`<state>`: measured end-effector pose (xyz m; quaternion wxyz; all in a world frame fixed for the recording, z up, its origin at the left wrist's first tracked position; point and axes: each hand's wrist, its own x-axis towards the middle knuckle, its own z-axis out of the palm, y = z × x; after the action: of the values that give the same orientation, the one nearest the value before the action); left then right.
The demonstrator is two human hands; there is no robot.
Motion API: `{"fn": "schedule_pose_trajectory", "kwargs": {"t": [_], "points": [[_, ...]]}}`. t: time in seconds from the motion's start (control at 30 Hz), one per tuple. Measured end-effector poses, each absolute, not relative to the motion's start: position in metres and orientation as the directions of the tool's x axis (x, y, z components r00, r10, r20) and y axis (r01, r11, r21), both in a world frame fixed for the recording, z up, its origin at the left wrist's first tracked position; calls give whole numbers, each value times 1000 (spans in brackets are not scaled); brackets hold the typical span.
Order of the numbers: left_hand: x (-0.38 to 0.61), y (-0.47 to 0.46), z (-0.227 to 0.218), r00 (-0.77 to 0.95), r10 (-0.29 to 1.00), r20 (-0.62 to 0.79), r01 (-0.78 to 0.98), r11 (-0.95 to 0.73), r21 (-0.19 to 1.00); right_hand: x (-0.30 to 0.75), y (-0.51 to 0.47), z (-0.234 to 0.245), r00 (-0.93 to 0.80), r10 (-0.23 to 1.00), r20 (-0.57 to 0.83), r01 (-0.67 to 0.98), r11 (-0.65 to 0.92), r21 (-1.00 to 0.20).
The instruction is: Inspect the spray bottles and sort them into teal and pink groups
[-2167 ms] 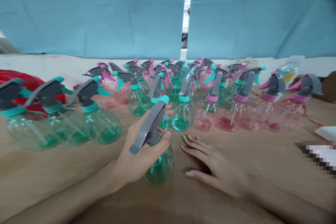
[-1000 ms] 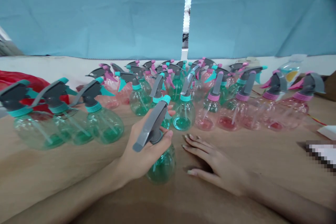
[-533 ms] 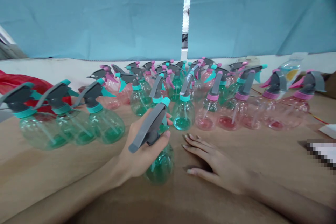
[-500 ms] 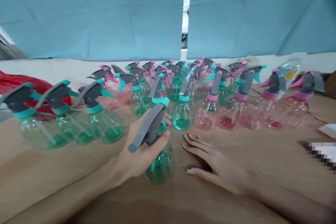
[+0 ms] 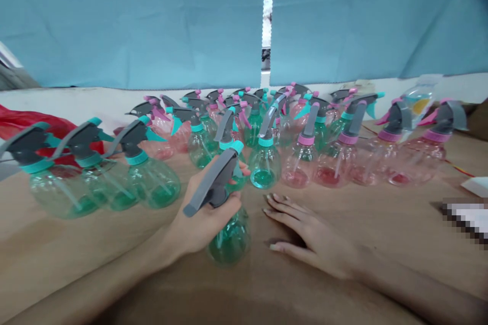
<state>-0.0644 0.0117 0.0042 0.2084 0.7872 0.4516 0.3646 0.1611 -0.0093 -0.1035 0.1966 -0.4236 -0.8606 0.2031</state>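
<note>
We've got our L hand [image 5: 200,221] wrapped round the neck of a green spray btl [image 5: 230,244], fingers curled by the trigger, thumb on the near side; its grey head w/ teal nozzle points up & away from us. Btl is at front ctr of the brown table [image 5: 274,292], approx. between our wrists; can't tell if its base touches. Our R hand [image 5: 310,236] lies palm-down just beside it, fingers a bit spread, thumb apart. Three teal-collared btls [image 5: 154,185] stand to the L, pink-collared btls [image 5: 299,167] to the R, mixed colours packed behind. Blue cloth [image 5: 152,20] at the back.
</note>
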Motion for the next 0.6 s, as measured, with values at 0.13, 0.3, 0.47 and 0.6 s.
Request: {"fn": "schedule_pose_trajectory", "kwargs": {"t": [0.13,0.3,0.47,0.6], "points": [[-63,11,3,344,873,346,523,-484,701,161,-10,-102,-566,807,171,641,560,-525],[-59,8,3,273,912,306,574,-410,709,160,-9,-102,-573,805,154,660,564,-496],[-60,8,2,262,907,331,579,-422,698,161,-9,-102,-576,802,159,657,570,-494],[-61,10,0,281,895,345,546,-445,710,161,-9,-102,-573,803,164,648,567,-508]]}}
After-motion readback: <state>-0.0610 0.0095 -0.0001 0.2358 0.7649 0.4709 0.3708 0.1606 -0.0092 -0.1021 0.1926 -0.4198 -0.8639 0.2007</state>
